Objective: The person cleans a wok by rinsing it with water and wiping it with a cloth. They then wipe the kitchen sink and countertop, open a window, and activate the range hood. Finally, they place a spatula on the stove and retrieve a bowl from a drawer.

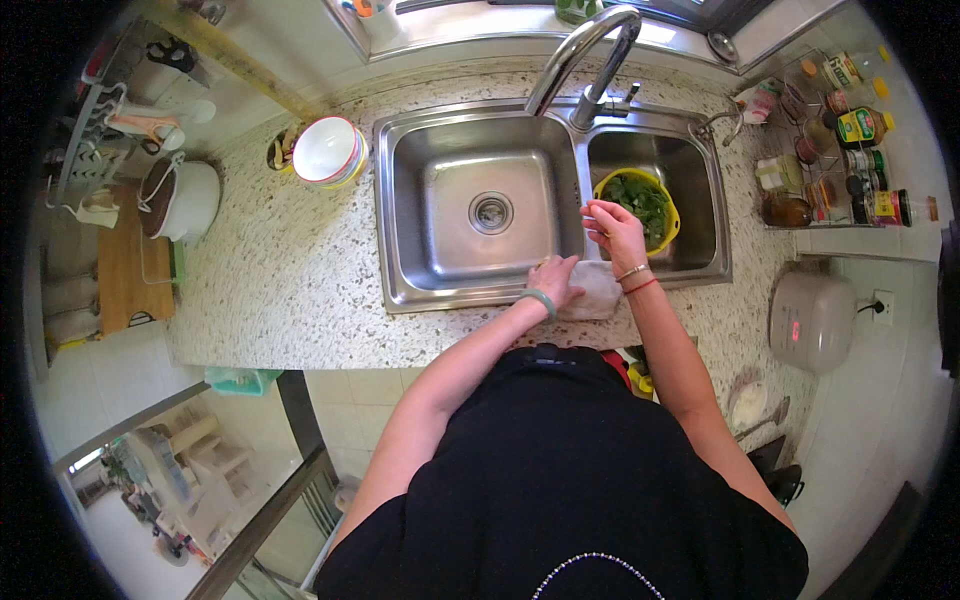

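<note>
My left hand (554,281) rests at the front rim of the sink, its fingers apart, touching the edge of a whitish cloth (598,291) draped over the rim and divider. Above the divider is my right hand (618,234), fingertips pinched together; whatever they hold, if anything, is too small to make out. Just beyond that hand, a yellow colander (673,222) with leafy greens (642,200) stands in the small right basin (690,170). The large left basin (430,190) of the steel sink has a round drain strainer (491,213).
A tall chrome faucet (590,50) arches over the sink's back edge. Stacked bowls (328,152) stand left on the speckled counter (260,270), with a white pot (190,200) farther left. A wire rack (815,150) of jars and bottles hangs on the right.
</note>
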Motion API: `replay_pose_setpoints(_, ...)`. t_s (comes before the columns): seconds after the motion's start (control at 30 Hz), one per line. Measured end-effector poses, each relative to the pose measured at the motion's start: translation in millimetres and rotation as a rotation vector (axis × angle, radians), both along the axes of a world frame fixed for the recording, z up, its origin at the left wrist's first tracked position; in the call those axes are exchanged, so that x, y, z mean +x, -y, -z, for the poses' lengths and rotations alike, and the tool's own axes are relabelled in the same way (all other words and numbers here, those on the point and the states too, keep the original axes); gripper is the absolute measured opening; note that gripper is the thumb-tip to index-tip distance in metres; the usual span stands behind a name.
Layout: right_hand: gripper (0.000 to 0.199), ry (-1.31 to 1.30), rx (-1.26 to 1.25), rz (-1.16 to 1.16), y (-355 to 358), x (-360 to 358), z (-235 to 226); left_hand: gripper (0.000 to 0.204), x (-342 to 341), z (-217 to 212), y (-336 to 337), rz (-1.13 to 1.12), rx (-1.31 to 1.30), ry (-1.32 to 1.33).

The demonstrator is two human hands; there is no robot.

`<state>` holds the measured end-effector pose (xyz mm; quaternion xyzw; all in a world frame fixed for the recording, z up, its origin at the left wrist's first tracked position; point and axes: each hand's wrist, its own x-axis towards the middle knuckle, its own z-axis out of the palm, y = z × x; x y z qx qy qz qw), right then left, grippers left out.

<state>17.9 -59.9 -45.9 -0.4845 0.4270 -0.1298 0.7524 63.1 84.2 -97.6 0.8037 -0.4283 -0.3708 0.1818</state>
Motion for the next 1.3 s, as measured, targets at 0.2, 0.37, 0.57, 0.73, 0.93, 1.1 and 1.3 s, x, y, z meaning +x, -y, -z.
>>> replay_pose_setpoints(0.2, 0.018, -0.014, 0.043, 0.026, 4.4, 9.3, 5.0, 0.059, -0.3, 10.8, -7.6, -0.047, -0.097, -0.004)
replay_pose_setpoints(0.37, 0.040, 0.119, 0.093, 0.119, 37.1, 39.2, 6.4, 0.062, -0.3, 14.7, -11.9, -0.089, -0.154, -0.081)
replay_pose_setpoints(0.57, 0.058, 0.254, 0.269, 0.150, 78.4, 74.5, 16.2, 0.056, 0.2, 21.8, -2.2, -0.179, -0.214, -0.011)
replay_pose_setpoints(0.73, 0.058, 0.325, 0.334, 0.138, 102.6, 91.7, 23.2, 0.046, 14.1, 36.0, 19.4, -0.576, -0.391, -0.654)
replay_pose_setpoints(0.93, 0.030, 0.328, 0.336, -0.033, 109.5, 94.0, 16.0, 0.039, 40.4, 10.0, 47.3, -0.607, -0.560, -0.688)
replay_pose_setpoints(1.1, 0.024, 0.242, 0.343, 0.060, 100.4, 71.8, 24.7, 0.039, 27.8, 24.4, 28.2, -0.508, -0.267, -0.599)
replay_pose_setpoints(1.3, 0.022, 0.232, 0.179, 0.064, 103.2, 74.4, 6.0, 0.040, 4.3, 30.7, 15.4, -0.231, -0.189, -0.280)
